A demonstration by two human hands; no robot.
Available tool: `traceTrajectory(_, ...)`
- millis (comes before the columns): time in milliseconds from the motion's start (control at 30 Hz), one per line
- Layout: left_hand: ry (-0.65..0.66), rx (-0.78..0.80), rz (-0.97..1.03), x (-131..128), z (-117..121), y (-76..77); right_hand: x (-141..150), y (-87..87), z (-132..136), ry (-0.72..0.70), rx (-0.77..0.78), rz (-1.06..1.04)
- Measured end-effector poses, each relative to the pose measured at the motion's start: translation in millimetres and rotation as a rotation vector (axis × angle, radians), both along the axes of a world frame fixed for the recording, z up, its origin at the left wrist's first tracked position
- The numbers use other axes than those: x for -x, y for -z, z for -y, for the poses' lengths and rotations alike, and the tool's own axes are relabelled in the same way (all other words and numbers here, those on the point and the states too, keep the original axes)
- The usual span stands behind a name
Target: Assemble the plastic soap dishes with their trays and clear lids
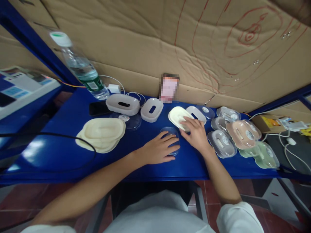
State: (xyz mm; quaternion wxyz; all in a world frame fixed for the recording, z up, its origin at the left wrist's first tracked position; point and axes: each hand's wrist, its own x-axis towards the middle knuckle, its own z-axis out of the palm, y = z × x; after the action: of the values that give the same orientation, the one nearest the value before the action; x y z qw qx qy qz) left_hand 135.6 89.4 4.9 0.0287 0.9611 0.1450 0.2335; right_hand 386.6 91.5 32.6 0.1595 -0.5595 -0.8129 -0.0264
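Note:
My left hand (157, 149) lies palm down over a clear plastic cover (169, 130) on the blue table, fingers spread across it. The hand hides much of the cover. With its fingertips, my right hand (196, 134) grips the near right edge of a cream oval plastic lid (178, 115). That lid is just right of the clear cover, in front of a white oval dish with a slot (200, 115). Two more white slotted dishes, one wide (123, 105) and one smaller (152, 110), stand behind my left hand.
Stacked cream lids (104, 129) lie at left. Several covered soap dishes (222, 144) in grey, peach and green crowd the right. A water bottle (85, 74), a dark phone (98, 108) and a propped phone (169, 88) are at the back. A black cable (48, 133) crosses the left.

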Motion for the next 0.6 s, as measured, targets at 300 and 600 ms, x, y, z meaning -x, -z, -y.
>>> traceTrajectory(300,0.008,-0.005,-0.011,0,2,-0.9,-39,2.9,-22,0.33,-0.15,0.045)
traceTrajectory(600,-0.113,-0.072,0.132,0,0,-1.8,-3,1.2,-6,-0.183,0.052,-0.184)
